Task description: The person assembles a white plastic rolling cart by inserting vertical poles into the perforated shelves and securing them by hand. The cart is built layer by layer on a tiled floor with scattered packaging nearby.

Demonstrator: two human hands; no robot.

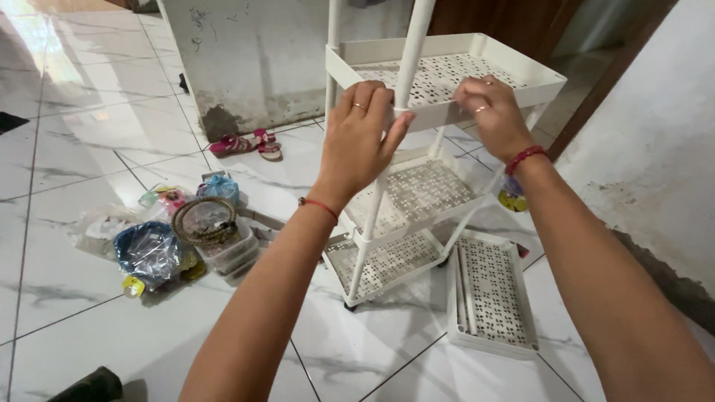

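The left hand (pixel 363 134) is up against the near rim of the top tray (pixel 447 74) of a white tiered cart (pixel 417 186), fingers curled close together around the spot where the upright pole (pixel 408 56) meets the tray edge, thumb pressed to the pole. The right hand (pixel 491 112) sits just to the right on the same rim, fingers bent narrow and pinching the tray's front edge; whether anything small lies between the fingertips cannot be told. The cart stands upright on the white tiled floor (pixel 89 149), right of centre, with two lower perforated shelves under the hands. A loose perforated tray (pixel 490 294) lies flat on the floor just right of the cart's base, near the wall. To the left, well apart from the cart, sits a cluster of plastic containers and bags (pixel 179 238); farther back, a pair of pink sandals (pixel 246 143).
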